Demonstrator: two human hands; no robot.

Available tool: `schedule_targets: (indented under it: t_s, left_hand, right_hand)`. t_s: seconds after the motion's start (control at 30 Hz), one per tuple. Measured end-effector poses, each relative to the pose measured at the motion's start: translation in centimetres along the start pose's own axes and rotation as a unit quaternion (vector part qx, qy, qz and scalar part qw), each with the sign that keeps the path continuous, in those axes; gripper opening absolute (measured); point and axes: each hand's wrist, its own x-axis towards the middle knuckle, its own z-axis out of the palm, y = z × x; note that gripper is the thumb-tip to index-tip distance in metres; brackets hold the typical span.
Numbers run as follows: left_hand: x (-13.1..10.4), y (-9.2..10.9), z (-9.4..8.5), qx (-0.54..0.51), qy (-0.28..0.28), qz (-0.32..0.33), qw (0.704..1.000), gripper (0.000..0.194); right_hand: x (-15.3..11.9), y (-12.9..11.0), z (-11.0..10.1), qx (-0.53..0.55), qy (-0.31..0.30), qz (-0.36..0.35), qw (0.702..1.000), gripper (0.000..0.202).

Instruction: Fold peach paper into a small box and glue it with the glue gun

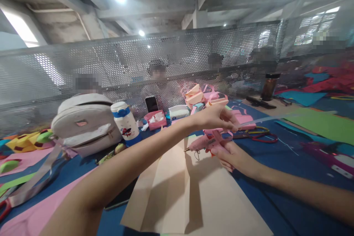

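Note:
A pink glue gun (201, 143) is in my right hand (225, 155), its nozzle pointing left above a folded peach paper sheet (171, 184). My left hand (218, 118) reaches across to the rear of the gun, its fingers closed on a long translucent glue stick (265, 119) that extends to the right. Creases run along the paper, which lies on the blue table (246, 188), and shadows of the arms fall on it.
At the left are a white backpack (83, 121) and a white-blue bottle (125, 121). Pink paper bags (242, 118) lie behind my hands. Red-handled scissors (265, 137) and green paper (320, 125) are at the right. A perforated metal screen (177, 55) stands behind.

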Motion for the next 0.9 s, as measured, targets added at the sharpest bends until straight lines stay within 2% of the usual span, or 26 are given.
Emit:
schedule_targets:
  t_s: [0.1, 0.17, 0.27, 0.33, 0.4, 0.47, 0.57, 0.6, 0.67, 0.77, 0.83, 0.9]
  left_hand:
    - [0.0, 0.1, 0.0, 0.082, -0.010, 0.024, 0.996, 0.012]
    - [-0.1, 0.1, -0.6, 0.153, 0.009, 0.038, 0.987, 0.019]
    - [-0.6, -0.2, -2.7, 0.279, 0.088, 0.008, 0.956, 0.030]
    - [-1.5, -0.8, -4.6, 0.341, 0.135, -0.031, 0.930, 0.028]
    - [-2.9, -1.7, -6.4, 0.352, 0.127, -0.058, 0.925, 0.020]
    - [-4.9, -2.9, -7.5, 0.351, 0.078, -0.094, 0.928, 0.018]
    - [-8.1, -5.0, -7.6, 0.355, 0.042, -0.144, 0.923, 0.018]
    - [-9.0, -5.7, -7.3, 0.364, 0.056, -0.155, 0.917, 0.017]
    - [-10.3, -7.3, -6.7, 0.388, 0.118, -0.171, 0.898, 0.017]
    - [-10.8, -9.5, -6.1, 0.413, 0.213, -0.199, 0.863, 0.021]
    - [-10.5, -10.7, -6.0, 0.408, 0.229, -0.216, 0.857, 0.024]
    - [-10.0, -11.4, -5.9, 0.388, 0.223, -0.226, 0.865, 0.027]
  right_hand:
    - [0.1, 0.3, -0.1, 0.001, -0.010, -0.004, 1.000, 0.050]
    - [0.1, 0.5, -0.3, -0.004, -0.008, -0.007, 1.000, 0.048]
    - [-0.2, 0.6, -0.7, -0.020, 0.006, -0.005, 1.000, 0.049]
    - [-0.6, 0.6, -1.1, -0.035, 0.014, 0.000, 0.999, 0.050]
    - [-1.1, 0.5, -1.5, -0.045, 0.018, 0.000, 0.999, 0.051]
    - [-1.6, 0.5, -1.9, -0.045, 0.018, -0.001, 0.999, 0.053]
    - [-1.9, 0.5, -2.3, -0.035, 0.020, 0.002, 0.999, 0.054]
    - [-1.9, 0.5, -2.4, -0.033, 0.020, 0.004, 0.999, 0.054]
    - [-2.0, 0.6, -2.4, -0.032, 0.024, 0.008, 0.999, 0.054]
    - [-2.0, 0.7, -2.4, -0.039, 0.035, 0.006, 0.999, 0.055]
    - [-2.1, 0.8, -2.4, -0.044, 0.041, 0.006, 0.998, 0.056]
    - [-2.2, 0.9, -2.5, -0.042, 0.042, 0.010, 0.998, 0.057]
